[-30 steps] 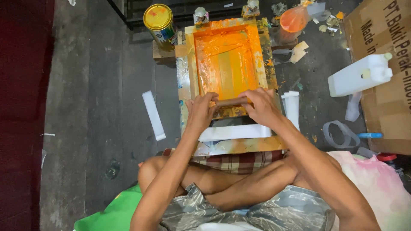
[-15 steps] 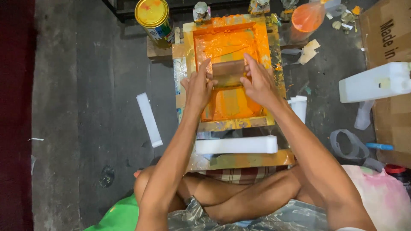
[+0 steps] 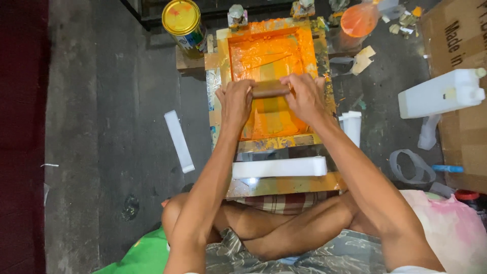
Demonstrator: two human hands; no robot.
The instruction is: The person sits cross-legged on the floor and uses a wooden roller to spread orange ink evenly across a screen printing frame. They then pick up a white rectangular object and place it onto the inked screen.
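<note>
A wooden screen-printing frame [image 3: 221, 81] smeared with orange ink lies flat on a low board ahead of my crossed legs. Both hands grip a brown wooden squeegee [image 3: 269, 89] laid across the middle of the screen. My left hand [image 3: 236, 99] holds its left end and my right hand [image 3: 303, 94] holds its right end. A white folded strip [image 3: 279, 167] lies on the board [image 3: 284, 185] just near of the frame.
A yellow-lidded tin [image 3: 182, 20] stands at the far left of the frame and an orange cup [image 3: 359, 20] at the far right. A white jerrycan [image 3: 441, 93] and a cardboard box [image 3: 464, 45] are on the right. Another white strip [image 3: 178, 140] lies on the grey floor.
Both hands have pushed the squeegee away from me, from the near edge of the screen up to its middle. The view has shifted slightly.
</note>
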